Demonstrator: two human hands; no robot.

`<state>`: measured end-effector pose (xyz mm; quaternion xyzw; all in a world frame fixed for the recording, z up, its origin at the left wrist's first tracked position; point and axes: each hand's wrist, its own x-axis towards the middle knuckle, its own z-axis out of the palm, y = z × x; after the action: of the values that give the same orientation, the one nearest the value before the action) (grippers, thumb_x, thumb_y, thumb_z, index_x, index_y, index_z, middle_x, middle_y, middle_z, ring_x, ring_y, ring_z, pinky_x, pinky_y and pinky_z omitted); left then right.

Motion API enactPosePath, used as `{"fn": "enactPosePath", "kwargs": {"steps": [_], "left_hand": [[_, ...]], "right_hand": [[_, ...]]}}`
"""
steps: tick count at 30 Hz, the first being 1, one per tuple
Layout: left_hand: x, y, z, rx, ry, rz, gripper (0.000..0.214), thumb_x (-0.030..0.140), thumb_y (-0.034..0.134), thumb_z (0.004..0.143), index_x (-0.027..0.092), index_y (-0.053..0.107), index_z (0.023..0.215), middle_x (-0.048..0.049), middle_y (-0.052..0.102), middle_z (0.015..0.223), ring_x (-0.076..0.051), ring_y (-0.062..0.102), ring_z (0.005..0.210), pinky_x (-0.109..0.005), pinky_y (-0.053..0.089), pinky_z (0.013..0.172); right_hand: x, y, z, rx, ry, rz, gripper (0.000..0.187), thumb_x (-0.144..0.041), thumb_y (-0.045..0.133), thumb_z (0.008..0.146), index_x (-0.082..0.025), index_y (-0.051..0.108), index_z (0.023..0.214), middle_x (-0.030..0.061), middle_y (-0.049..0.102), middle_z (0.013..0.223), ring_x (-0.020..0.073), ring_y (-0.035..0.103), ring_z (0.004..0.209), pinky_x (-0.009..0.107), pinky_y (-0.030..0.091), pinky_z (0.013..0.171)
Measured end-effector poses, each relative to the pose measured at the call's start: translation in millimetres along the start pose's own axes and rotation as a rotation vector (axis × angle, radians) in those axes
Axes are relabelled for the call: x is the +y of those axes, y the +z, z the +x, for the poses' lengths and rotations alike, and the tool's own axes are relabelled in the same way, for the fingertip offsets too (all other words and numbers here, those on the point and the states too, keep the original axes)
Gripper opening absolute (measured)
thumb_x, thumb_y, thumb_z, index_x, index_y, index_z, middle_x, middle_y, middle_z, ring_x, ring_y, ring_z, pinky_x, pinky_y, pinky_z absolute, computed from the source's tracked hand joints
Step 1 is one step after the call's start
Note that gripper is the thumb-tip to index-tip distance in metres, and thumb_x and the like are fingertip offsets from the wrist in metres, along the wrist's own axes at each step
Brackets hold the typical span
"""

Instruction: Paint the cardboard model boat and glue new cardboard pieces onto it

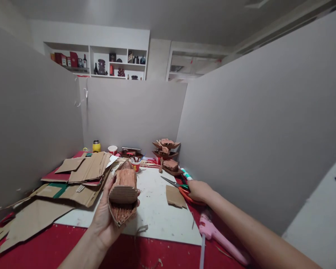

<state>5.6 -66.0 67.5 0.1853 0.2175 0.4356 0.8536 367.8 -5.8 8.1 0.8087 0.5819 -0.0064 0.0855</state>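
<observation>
My left hand (105, 220) is wrapped round a small cardboard boat model (123, 194), holding it up over the white work board (156, 213). My right hand (198, 190) reaches to the right side of the board and is closed on the orange handles of a pair of scissors (177, 185), whose blades point left. A small brown cardboard piece (176, 197) lies just left of that hand.
Flat cardboard sheets (81, 175) are piled on the left of the red table (58, 246). A pink glue gun (215, 233) lies at the front right. Finished cardboard boats (166, 151), paper cups (135, 163) and a yellow bottle (96, 146) stand at the back. Grey partitions surround the table.
</observation>
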Motion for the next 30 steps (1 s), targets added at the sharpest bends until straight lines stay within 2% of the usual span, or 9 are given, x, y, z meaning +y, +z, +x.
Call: {"fn": "enactPosePath", "kwargs": {"steps": [4,9,15,21,25,27,30], "left_hand": [[-1.9,-3.6,1.4,-0.056,-0.009,-0.037,0.045,0.048,0.053,0.089,0.009,0.058,0.111,-0.017,0.074,0.081,-0.023,0.07,0.06,-0.032,0.058,0.051],[-9.8,-15.1,0.3,-0.204,0.001,-0.023,0.05,0.046,0.073,0.073,0.007,0.064,0.103,-0.0166,0.075,0.087,-0.024,0.072,0.069,-0.031,0.059,0.062],[-17.8,-33.6,2.2,-0.357,0.11,0.045,0.054,0.046,0.071,0.076,0.014,0.062,0.119,-0.0134,0.073,0.11,-0.025,0.071,0.09,-0.034,0.058,0.078],[-24.1,-41.7,1.1,-0.283,0.26,0.182,0.065,0.042,0.082,0.064,0.022,0.061,0.123,-0.0104,0.07,0.118,-0.029,0.07,0.097,-0.039,0.056,0.087],[-26.8,-36.8,-2.1,-0.214,0.431,0.212,0.086,0.037,0.089,0.053,0.025,0.054,0.131,-0.0097,0.069,0.119,-0.034,0.065,0.108,-0.039,0.054,0.093],[-27.6,-33.4,-3.7,-0.199,0.439,0.204,0.094,0.035,0.091,0.049,0.027,0.051,0.134,-0.0091,0.069,0.12,-0.037,0.06,0.116,-0.041,0.051,0.097],[-28.6,-31.2,-6.4,-0.19,0.426,0.214,0.099,0.034,0.093,0.044,0.026,0.051,0.133,-0.0098,0.068,0.121,-0.04,0.055,0.12,-0.044,0.05,0.098]], "right_hand": [[2.5,-9.6,-5.8,-0.006,-0.006,-0.007,0.03,-0.03,0.059,0.094,-0.017,0.057,0.12,0.0087,0.06,0.121,0.0226,0.063,0.1,0.043,0.054,0.083],[13.7,-18.7,-16.1,0.041,-0.023,0.06,0.027,-0.031,0.058,0.094,-0.018,0.059,0.119,0.0085,0.06,0.121,0.0221,0.063,0.101,0.042,0.053,0.085],[16.2,-14.6,-23.3,0.165,0.005,0.268,0.027,-0.03,0.058,0.094,-0.018,0.059,0.118,0.008,0.061,0.12,0.0221,0.063,0.1,0.042,0.054,0.084],[0.6,-12.4,-31.7,0.351,-0.001,0.627,0.025,-0.032,0.058,0.094,-0.016,0.061,0.114,0.0062,0.063,0.114,0.0216,0.064,0.094,0.039,0.055,0.079],[-15.4,-11.6,-48.9,0.432,-0.094,0.869,0.03,-0.041,0.053,0.095,-0.014,0.06,0.102,0.0006,0.064,0.082,0.0139,0.062,0.065,0.028,0.052,0.06],[-24.3,-11.9,-62.2,0.472,-0.167,0.94,0.034,-0.049,0.056,0.089,-0.016,0.057,0.093,-0.0031,0.058,0.069,0.0136,0.056,0.059,0.027,0.047,0.056],[-35.7,-12.2,-85.4,0.503,-0.288,0.987,0.035,-0.049,0.068,0.075,-0.019,0.055,0.089,-0.0034,0.056,0.072,0.0157,0.053,0.066,0.028,0.044,0.063]]}}
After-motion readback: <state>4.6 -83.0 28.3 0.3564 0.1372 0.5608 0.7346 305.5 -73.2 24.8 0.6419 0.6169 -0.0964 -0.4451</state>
